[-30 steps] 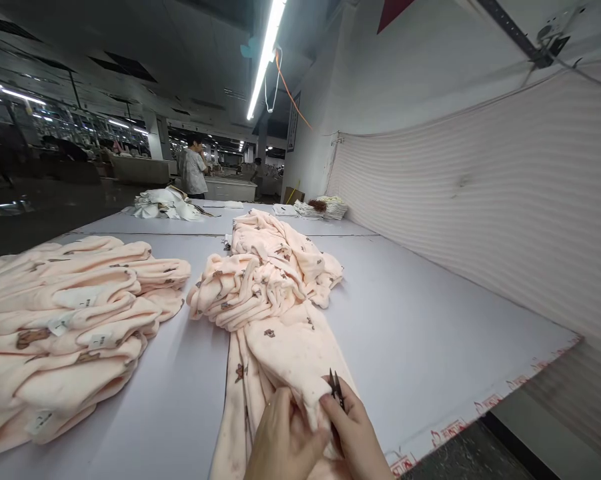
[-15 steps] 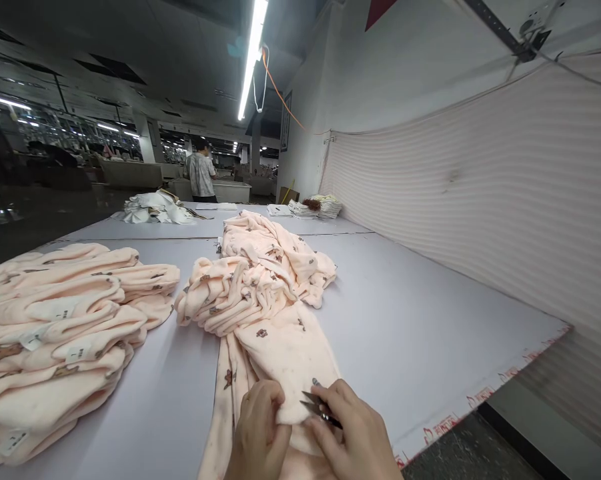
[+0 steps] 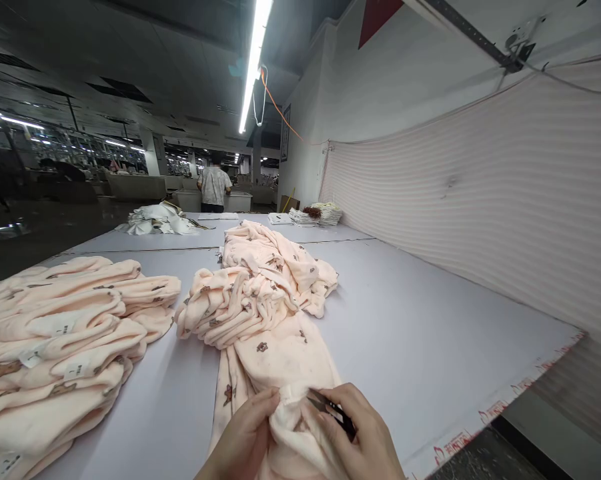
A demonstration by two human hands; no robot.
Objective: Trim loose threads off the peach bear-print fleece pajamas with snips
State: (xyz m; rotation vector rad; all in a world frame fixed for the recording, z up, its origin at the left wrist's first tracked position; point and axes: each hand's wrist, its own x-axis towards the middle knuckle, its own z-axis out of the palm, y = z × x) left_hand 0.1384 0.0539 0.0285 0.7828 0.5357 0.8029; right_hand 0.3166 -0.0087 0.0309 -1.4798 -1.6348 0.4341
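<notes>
At the front of the table, my left hand (image 3: 247, 430) pinches the gathered edge of a pale pink fleece garment (image 3: 275, 357) printed with small brown figures. My right hand (image 3: 363, 430) is closed around small dark thread snips (image 3: 335, 411), their blades pointing left beside the bunched edge. The right fingertips also touch the fabric. Beyond my hands the same pink cloth rises into a crumpled heap (image 3: 260, 287). To the left lies a pile of pink garments (image 3: 65, 333), several with white labels (image 3: 77, 369) showing.
Everything lies on a pale grey table (image 3: 405, 320) whose right edge has red-printed tape. At its far end are white cloth pieces (image 3: 160, 219) and stacked bundles (image 3: 325, 214). A striped sheet (image 3: 460, 180) hangs along the right. Another person (image 3: 214, 187) stands beyond the table.
The garment edge has been lifted and bunched up between my hands. The snips have come closer to the cloth, with their blades less spread. The person beyond has turned and shifted slightly right.
</notes>
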